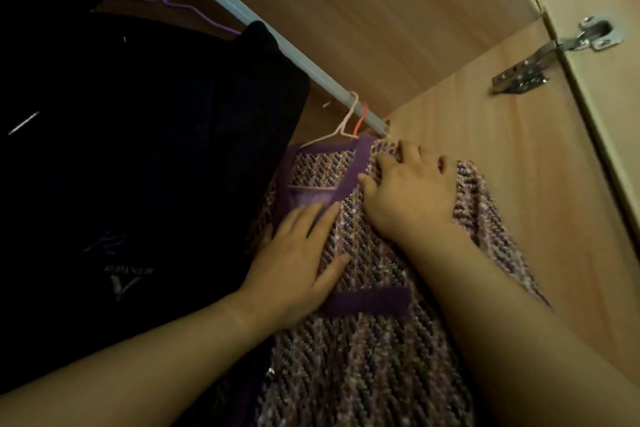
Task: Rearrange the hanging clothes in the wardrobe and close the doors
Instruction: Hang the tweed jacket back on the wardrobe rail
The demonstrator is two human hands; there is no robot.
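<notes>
the purple tweed jacket [374,357] hung at the right end of the white rail [242,15] on a pink hanger [341,125], just beside the wardrobe's side wall [485,149]. the left hand [298,263] lay flat on its front, fingers straight, holding nothing. the right hand [408,191] sat on the jacket's shoulder with fingers bent into the weave; whether it pinched the cloth could not be told. dark garments [138,149] filled the rail to the left, touching the jacket. the task looked about midway: this piece seemed to be getting settled, and the door [609,114], swung out on its steel hinge [554,55], was not yet closed.
</notes>
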